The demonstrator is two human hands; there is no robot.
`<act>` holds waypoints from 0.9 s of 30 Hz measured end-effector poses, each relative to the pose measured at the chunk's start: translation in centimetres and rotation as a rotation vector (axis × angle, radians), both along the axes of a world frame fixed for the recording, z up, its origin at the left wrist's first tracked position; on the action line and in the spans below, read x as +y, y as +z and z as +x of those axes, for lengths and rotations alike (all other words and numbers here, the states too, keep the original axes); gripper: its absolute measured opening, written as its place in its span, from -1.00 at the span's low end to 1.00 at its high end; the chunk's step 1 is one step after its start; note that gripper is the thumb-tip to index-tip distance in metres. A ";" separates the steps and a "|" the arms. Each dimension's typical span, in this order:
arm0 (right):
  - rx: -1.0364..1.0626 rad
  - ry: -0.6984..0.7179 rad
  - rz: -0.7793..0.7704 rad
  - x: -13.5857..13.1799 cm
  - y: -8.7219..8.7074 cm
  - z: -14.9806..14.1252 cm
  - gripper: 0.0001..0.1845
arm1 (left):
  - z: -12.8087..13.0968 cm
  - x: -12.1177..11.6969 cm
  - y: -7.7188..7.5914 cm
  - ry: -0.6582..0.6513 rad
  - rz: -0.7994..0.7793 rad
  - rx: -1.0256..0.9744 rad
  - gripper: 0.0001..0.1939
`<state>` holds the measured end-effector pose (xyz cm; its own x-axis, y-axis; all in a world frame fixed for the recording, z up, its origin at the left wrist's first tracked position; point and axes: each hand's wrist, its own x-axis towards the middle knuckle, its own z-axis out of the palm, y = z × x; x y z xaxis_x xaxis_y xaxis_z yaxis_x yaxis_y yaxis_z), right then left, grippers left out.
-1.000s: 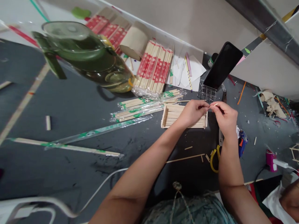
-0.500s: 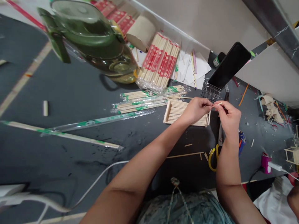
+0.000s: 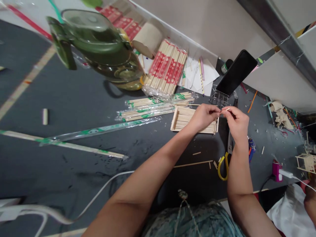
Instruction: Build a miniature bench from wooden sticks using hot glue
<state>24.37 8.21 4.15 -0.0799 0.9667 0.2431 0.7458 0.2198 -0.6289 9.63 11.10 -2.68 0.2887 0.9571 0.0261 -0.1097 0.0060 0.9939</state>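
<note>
My left hand [image 3: 204,115] is closed in a pinch above the far right part of a small tray-like frame [image 3: 184,118] built of side-by-side wooden sticks. Its fingertips meet those of my right hand [image 3: 236,122], also closed in a pinch. A short pale wooden stick [image 3: 227,109] pokes out from the right hand's fingers. What the left fingertips grip is too small to make out. Scissors [image 3: 223,167] with yellow handles lie beside my right forearm, partly hidden by it. A thin stick [image 3: 195,164] and several short offcuts rest in front of the frame.
Behind the frame lie wrapped chopsticks [image 3: 148,113] and a red-labelled chopstick bundle [image 3: 168,67]. A green pitcher [image 3: 103,49] stands at the back left. A black phone [image 3: 237,72] leans in a wire stand [image 3: 219,97]. To the right are a purple charger [image 3: 277,171] and another person's arm [image 3: 310,200].
The view has shifted a little, so most things appear slightly further left. Both hands keep their pinch together above the frame, with the short stick still in the right fingers.
</note>
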 end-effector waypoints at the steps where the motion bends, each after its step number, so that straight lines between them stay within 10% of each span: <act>1: 0.006 0.003 0.002 0.0 0.0 0.0 -0.81 | 0.0 0.0 0.0 0.001 -0.001 -0.002 -0.83; 14: 0.077 -0.031 -0.078 -0.4 0.8 0.3 -0.71 | -0.1 -0.3 -0.3 0.054 -0.012 -0.028 -0.78; 22: -0.030 -0.386 0.094 2.9 3.2 12.0 -0.75 | -0.8 -1.9 2.1 0.254 0.004 -0.141 -0.81; 27: -0.223 -0.613 -0.167 7.7 0.9 17.4 -0.77 | -2.9 -4.9 4.9 0.237 -0.076 -0.203 -0.78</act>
